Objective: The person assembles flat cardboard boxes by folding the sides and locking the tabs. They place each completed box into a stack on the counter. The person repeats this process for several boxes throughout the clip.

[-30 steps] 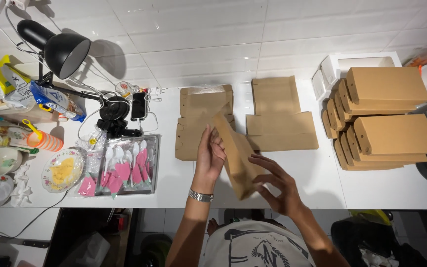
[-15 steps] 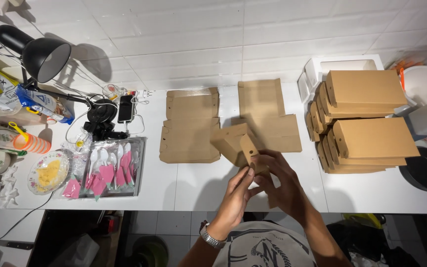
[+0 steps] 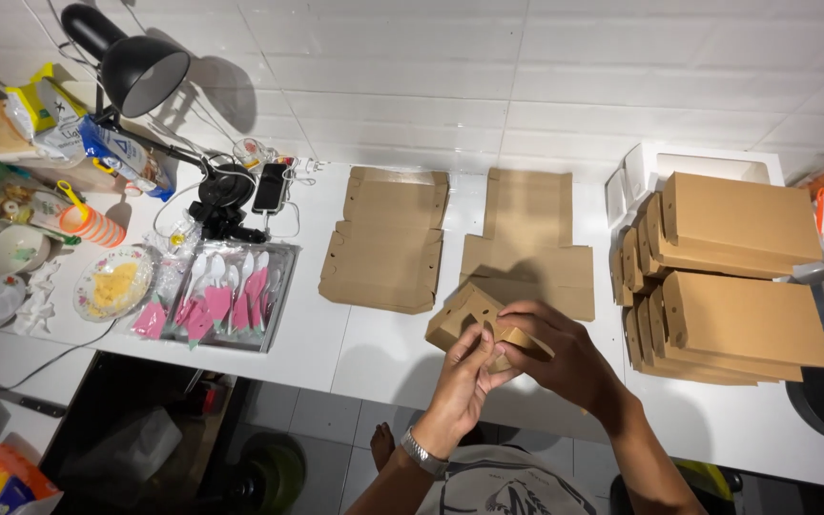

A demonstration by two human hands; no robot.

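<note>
1. Both hands closed on one half-folded brown box (image 3: 469,319), held just above the counter's (image 3: 374,353) front edge, near and in front of the right flat blank (image 3: 531,243).
2. Left hand (image 3: 460,381): fingers curled, thumb and fingertips pinching the box's near flap. Steel watch at the wrist.
3. Right hand (image 3: 565,358): fingers wrapped over the box's right end, tight on the cardboard.
4. Left of the box: bare white counter, then a second flat blank (image 3: 383,238), notched along its edges, lying apart from the first.
5. Right of the box: finished boxes (image 3: 727,277) stacked in two leaning piles, close together, slim and rectangular, matte kraft card.
6. Far left of the box: a shiny tray (image 3: 226,300) of pink-wrapped spoons, and a black desk lamp (image 3: 140,72) by the tiled wall.
7. Below the box: counter edge dropping to a tiled floor.
</note>
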